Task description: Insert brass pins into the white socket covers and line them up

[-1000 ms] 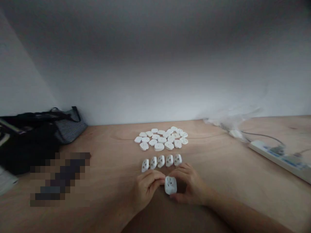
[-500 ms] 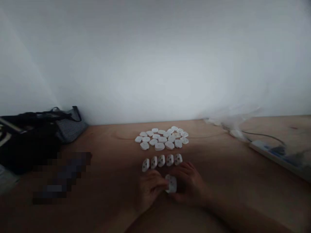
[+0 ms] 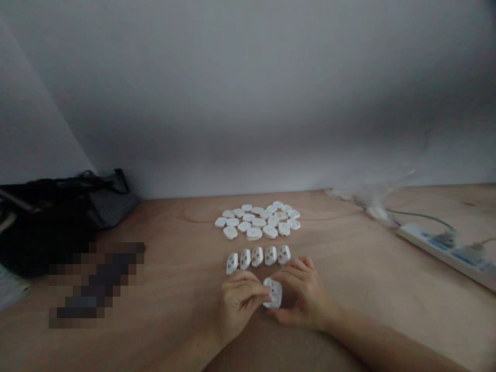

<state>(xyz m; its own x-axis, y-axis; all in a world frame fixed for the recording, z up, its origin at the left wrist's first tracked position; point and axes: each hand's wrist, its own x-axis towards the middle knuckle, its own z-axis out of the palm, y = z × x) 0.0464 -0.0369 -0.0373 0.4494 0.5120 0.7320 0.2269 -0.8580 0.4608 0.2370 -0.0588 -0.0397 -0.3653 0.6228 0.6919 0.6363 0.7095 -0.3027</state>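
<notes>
Between my two hands is a white plastic plug-like piece [image 3: 275, 293] with rounded corners and small dark holes in its face. My left hand [image 3: 241, 302] pinches its left edge, fingers bent and pressed together. My right hand [image 3: 306, 294] grips the right side, with the thumb low and the fingers over the top. Just beyond my hands stands a row of several similar white pieces [image 3: 257, 257], upright, with holes and metal-looking spots facing me. Behind that row, a loose cluster of white pieces [image 3: 259, 222] lies on the wooden table [image 3: 174, 268].
At the left are a black bag [image 3: 46, 222], a striped pouch [image 3: 110, 204] and a blurred-out dark object [image 3: 104, 281]. A white power strip [image 3: 445, 248] with plugs and a cable lies at the right. Clear plastic wrapping [image 3: 375, 199] sits near the wall.
The picture has become brighter on the table and darker on the wall. My hands and the held piece have hardly moved.
</notes>
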